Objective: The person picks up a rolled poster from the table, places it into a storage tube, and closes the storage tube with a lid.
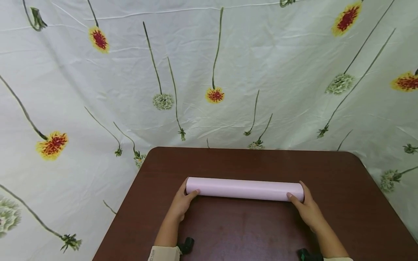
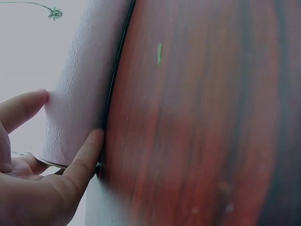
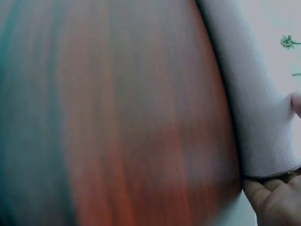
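Observation:
A pale pink roll (image 1: 245, 189) with a finely creased surface lies crosswise on the brown table. My left hand (image 1: 180, 203) holds its left end, thumb on the near side and the other fingers round the end and far side. At the right end my right hand (image 1: 308, 210) grips it in the same way. In the left wrist view the left thumb (image 2: 84, 157) presses along the roll's lower edge, where it meets the table. The right wrist view shows the roll (image 3: 256, 103) with right-hand fingers (image 3: 270, 190) at its end; part of that hand is out of frame.
The dark brown table (image 1: 228, 232) has rounded far corners and a wood-grain top. Behind and beside it hangs a white cloth (image 1: 196, 43) printed with flowers. Dark wrist-camera mounts (image 1: 187, 245) sit at both wrists, near the table surface.

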`<state>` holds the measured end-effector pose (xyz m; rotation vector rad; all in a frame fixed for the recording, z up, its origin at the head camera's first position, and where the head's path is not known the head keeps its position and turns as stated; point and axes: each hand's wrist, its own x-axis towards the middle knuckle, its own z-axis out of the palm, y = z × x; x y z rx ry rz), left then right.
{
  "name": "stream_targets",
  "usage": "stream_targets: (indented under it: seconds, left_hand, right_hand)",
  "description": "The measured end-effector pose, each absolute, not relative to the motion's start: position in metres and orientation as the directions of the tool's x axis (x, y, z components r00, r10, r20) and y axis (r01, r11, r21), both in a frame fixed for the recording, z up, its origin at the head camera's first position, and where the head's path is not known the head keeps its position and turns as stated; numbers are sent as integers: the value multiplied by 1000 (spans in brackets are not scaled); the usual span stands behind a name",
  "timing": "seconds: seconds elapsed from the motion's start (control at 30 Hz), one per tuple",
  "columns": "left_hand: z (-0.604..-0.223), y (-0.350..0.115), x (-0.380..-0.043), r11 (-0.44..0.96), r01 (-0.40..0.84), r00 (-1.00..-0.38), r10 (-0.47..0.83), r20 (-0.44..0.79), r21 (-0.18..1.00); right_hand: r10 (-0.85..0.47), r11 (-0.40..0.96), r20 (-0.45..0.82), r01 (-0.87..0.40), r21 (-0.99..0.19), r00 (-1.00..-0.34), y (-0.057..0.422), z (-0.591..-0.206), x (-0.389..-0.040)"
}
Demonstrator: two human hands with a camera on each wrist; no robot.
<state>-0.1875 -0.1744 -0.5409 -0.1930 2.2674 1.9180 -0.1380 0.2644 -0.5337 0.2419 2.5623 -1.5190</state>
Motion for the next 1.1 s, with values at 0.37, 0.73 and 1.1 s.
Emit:
stream_targets:
  seconds: [0.37,0.73,1.1]
  left_hand:
    - [-540,-177,-188,171,-200,-974,72,-215,965]
    - [-540,-179,-187,172,-218,-970,75,-233,961]
    - [-537,-180,-188,127,-258,-958,93,-271,958]
  right_hand:
    - [41,483,-229,220,-847,-972,267,-534,-141]
    - [38,477,-252,239,-846,-967,269,-536,-144]
    - [55,413,-311,305,-858,-949,267,-535,-143]
